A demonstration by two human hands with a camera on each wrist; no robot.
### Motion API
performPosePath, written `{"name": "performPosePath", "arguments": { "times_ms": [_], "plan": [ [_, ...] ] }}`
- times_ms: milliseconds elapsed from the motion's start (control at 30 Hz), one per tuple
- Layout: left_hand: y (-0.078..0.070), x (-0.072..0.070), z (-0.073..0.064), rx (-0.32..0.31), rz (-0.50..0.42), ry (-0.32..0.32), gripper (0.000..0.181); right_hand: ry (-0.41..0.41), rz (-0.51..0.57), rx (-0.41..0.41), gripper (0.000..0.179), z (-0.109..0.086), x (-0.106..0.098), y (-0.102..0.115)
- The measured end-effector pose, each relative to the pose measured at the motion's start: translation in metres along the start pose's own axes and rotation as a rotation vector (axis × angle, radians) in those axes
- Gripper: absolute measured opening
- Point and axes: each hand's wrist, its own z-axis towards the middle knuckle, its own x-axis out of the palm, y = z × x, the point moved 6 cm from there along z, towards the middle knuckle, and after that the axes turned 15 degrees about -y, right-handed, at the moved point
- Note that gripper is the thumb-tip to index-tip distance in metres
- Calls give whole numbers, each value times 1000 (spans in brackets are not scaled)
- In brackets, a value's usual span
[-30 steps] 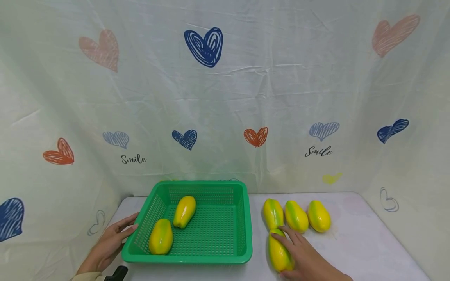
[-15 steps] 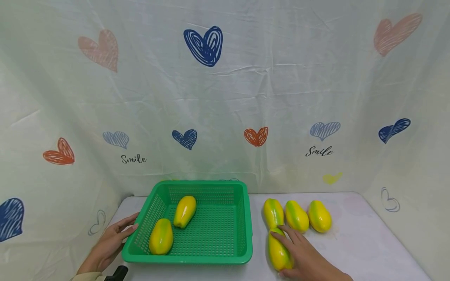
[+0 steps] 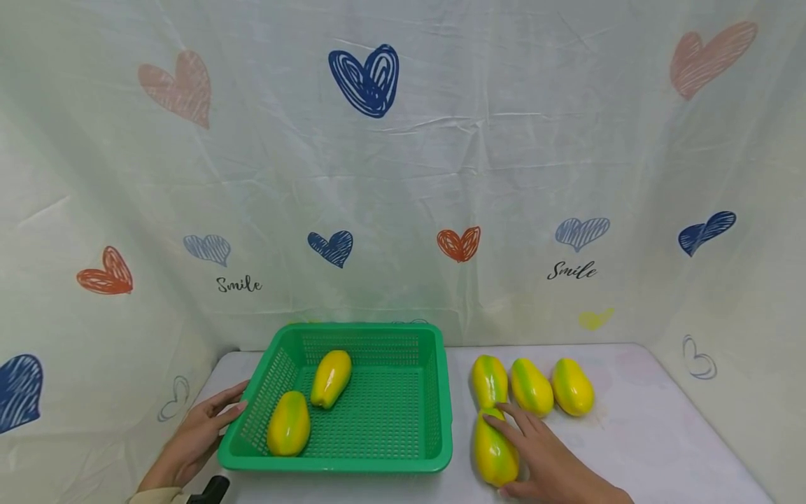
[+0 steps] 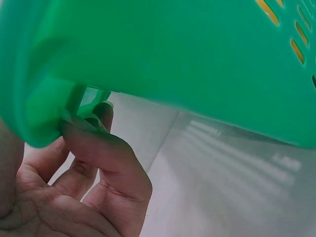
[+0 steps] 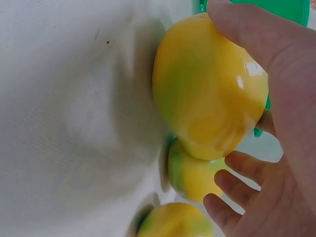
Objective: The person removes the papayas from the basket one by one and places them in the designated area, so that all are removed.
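One fruit (image 3: pixel 288 423) is set near the front left of the green basket (image 3: pixel 334 465), and a farther fruit (image 3: pixel 331 378) is laid behind it and a little to the right; both are fenced in by the basket's walls. The basket's left rim is gripped by the left hand (image 3: pixel 198 430), its fingers bent in at the edge, presumably so that the basket is kept from sliding.

On the table (image 3: pixel 667 448), to the right of the basket, the near fruit (image 3: pixel 494 451) is held by the right hand (image 3: pixel 541 455). The hand is about half closed: the fruit is spanned lengthwise, with the thumb at the near end and the forefinger towards the far end, a hold probably chosen because the smooth, rounded skin could slip otherwise. The last fingers are spread and kept off it. Whether its weight is fully borne by the table cannot be told.

Behind it, a row is formed by the left fruit (image 3: pixel 490 378), the middle fruit (image 3: pixel 532 387) and the right fruit (image 3: pixel 572 387), all untouched by the basket.
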Motion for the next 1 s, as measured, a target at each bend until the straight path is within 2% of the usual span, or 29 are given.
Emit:
{"name": "performPosePath", "arguments": {
  "times_ms": [233,500,733,900,1000],
  "plan": [
    [-2,1,0,4,-3,3,78,5,-16,-16,92,4,-5,3],
    [-2,0,0,11,-15,10,73,-113,-41,-95,90,18,-28,17],
    [0,0,1,-2,12,-1,77,-96,-38,-78,86,35,-42,29],
    [0,0,2,-4,13,-5,78,-147,-34,-140,84,47,-51,39],
    [0,0,1,-9,13,-9,78,-146,-51,-170,84,54,-51,45]
  ]
}}
